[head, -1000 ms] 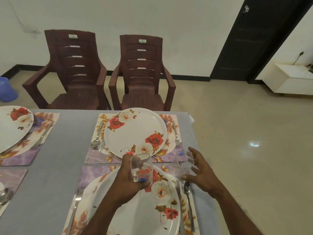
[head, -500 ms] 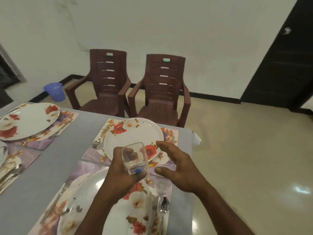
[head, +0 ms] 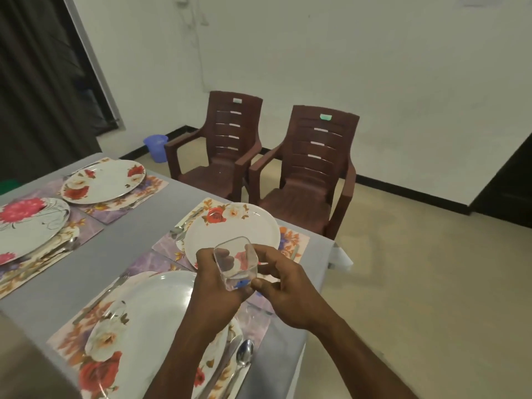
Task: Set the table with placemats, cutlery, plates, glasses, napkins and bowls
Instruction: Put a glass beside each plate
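The left hand (head: 214,279) curls round a clear, square-sided plastic glass (head: 236,262) and holds it in the air, while the right hand (head: 283,283) pinches the same glass at its base, thumb in front and fingers behind, so the glass sits between both hands, tilted a little with its open mouth up and away. It hangs above the gap between the two nearest settings, over the right end of the grey table (head: 129,240). Closest lies a large white plate with red roses (head: 138,318) on a floral purple placemat (head: 70,338), a steel fork (head: 100,298) to its left and a steel spoon (head: 244,355) to its right. Beyond the hands is a second rose plate (head: 230,228) on its own mat, and farther left two more plated mats. Judging from this, mats, plates and cutlery look largely done; glasses are under way, and no napkins or bowls show yet.
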